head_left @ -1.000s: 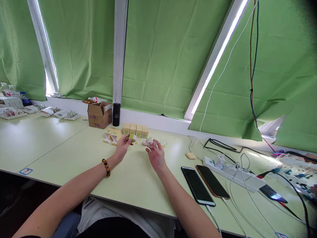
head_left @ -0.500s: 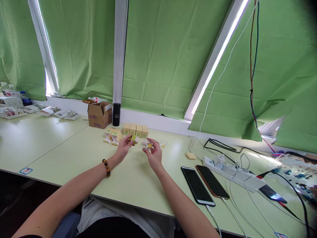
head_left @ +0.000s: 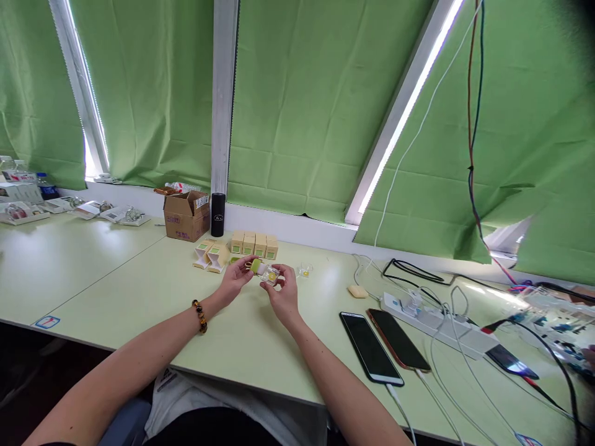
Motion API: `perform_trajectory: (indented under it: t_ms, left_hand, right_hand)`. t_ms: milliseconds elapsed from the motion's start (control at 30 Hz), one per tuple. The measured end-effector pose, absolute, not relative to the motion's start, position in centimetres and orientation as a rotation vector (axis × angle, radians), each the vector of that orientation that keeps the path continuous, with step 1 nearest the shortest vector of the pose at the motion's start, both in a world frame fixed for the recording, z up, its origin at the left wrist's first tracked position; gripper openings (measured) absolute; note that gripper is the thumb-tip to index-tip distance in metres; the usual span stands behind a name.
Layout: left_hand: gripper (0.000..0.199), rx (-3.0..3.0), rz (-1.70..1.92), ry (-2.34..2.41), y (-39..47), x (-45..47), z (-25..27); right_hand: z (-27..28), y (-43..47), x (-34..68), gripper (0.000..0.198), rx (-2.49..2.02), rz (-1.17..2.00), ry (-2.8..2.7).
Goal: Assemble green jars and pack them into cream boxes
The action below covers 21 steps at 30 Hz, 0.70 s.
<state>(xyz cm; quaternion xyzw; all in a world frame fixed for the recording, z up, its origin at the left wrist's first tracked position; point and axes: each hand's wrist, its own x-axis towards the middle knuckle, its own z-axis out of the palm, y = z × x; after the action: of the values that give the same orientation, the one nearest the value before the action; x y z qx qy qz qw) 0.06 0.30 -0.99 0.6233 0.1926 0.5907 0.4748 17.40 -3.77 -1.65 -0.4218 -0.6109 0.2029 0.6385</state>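
Note:
My left hand (head_left: 235,279) is closed around a small green-and-white piece with a loop (head_left: 256,266), its kind unclear. Pinched in my right hand (head_left: 284,296) is a small clear plastic case (head_left: 270,275) with a yellow middle. The two pieces meet or overlap; I cannot tell whether one sits inside the other. To the right of my right hand, a similar clear piece (head_left: 304,270) lies on the table. Beyond my left hand are small opened tan cartons (head_left: 216,256) and a row of several closed tan cartons (head_left: 255,244).
A cardboard box (head_left: 183,218) and a black bottle (head_left: 217,215) stand at the back. Two phones (head_left: 370,348) and a white power strip (head_left: 437,325) with loose cables occupy the right. Several packaged items (head_left: 125,214) lie far left.
The green-and-white piece and the clear case, apart before, have come together. My right hand has shifted slightly left, and my left hand slightly right.

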Motion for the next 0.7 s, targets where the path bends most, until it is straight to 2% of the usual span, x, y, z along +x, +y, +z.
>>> perform_trajectory:
  t_ms: [700]
  left_hand:
    - [0.043, 1.783, 1.345, 0.546, -0.68, -0.01, -0.35]
  right_hand:
    - [-1.74, -4.06, 16.93, 0.042, -0.939, 0.515, -1.395]
